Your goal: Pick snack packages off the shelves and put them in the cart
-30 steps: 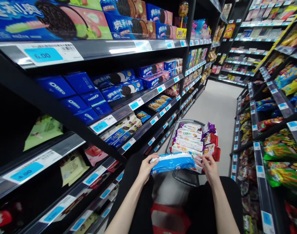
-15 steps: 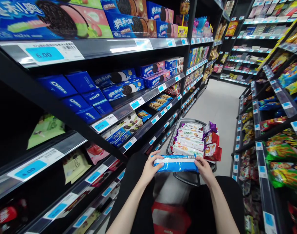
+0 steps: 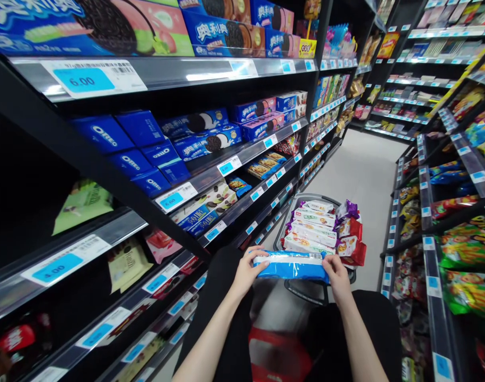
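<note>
Between my two hands lies a long blue snack packet [image 3: 292,269] with a white strip and a barcode along its top. My left hand [image 3: 250,268] is closed on the packet's left end, thumb on the near face. At the right end, my right hand [image 3: 336,270] pinches the packet's edge. Just beyond it stands a grey basket [image 3: 280,225] filled with several white snack boxes [image 3: 310,228], purple packets [image 3: 346,209] and red packets [image 3: 351,249]. The held packet overlaps the basket's near side in view.
Black shelving with blue Oreo boxes [image 3: 208,140] and a price-tag rail [image 3: 95,77] runs along my left. On the right are shelves of bagged snacks [image 3: 470,286]. The grey aisle floor [image 3: 357,164] stretches ahead. A red object [image 3: 278,353] is below, between my legs.
The view has shifted slightly, so the shelves and basket appear a little further right. Both hands still hold the blue packet, its barcode now showing more clearly.
</note>
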`<action>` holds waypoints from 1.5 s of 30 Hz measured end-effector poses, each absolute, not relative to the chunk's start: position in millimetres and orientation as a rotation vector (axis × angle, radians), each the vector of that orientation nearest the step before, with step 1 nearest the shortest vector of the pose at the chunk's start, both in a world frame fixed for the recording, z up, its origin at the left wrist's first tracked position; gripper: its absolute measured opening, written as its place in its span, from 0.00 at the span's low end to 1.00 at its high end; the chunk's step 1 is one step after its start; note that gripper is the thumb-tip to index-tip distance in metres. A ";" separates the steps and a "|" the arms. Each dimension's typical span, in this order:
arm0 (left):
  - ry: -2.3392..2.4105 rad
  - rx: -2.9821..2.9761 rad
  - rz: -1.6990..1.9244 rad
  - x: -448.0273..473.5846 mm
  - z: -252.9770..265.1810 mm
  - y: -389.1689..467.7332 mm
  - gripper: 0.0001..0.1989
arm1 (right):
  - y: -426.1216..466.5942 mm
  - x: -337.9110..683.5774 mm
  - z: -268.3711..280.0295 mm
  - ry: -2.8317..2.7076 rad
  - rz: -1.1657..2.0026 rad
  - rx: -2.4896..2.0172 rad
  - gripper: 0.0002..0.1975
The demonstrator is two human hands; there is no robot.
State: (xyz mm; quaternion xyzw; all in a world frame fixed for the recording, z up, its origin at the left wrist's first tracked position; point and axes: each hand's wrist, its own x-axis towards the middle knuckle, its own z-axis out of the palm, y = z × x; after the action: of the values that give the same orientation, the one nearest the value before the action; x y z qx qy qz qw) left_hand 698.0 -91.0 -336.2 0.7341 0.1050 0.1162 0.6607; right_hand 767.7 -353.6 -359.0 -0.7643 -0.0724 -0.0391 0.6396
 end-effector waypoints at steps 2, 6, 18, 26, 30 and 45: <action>0.319 1.594 0.219 699.4 -341.1 -90.9 0.12 | -352.4 768.3 -355.0 -0.253 -0.218 -1.825 0.13; 0.449 1.419 0.116 700.2 -346.7 -91.4 0.14 | -348.6 766.2 -342.7 -0.431 -0.398 -1.980 0.12; 0.338 1.425 0.150 693.0 -333.2 -75.9 0.17 | -340.9 760.3 -350.7 -0.567 -0.393 -2.137 0.09; 0.156 1.684 0.323 692.8 -337.4 -75.1 0.15 | -333.0 745.6 -348.0 -0.614 -0.356 -2.553 0.15; 0.080 1.750 0.339 691.4 -335.0 -89.0 0.14 | -312.9 732.2 -344.5 -0.692 -0.357 -2.647 0.15; -0.067 1.692 0.069 688.6 -338.9 -108.9 0.19 | -296.8 727.7 -363.7 -0.751 -0.313 -2.250 0.11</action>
State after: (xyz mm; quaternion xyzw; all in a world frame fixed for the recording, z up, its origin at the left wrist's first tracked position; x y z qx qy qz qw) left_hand 688.6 -108.9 -338.9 0.7482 -0.0297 0.0307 0.6621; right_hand 727.7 -296.8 -363.7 -0.8751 -0.2922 -0.1219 0.3659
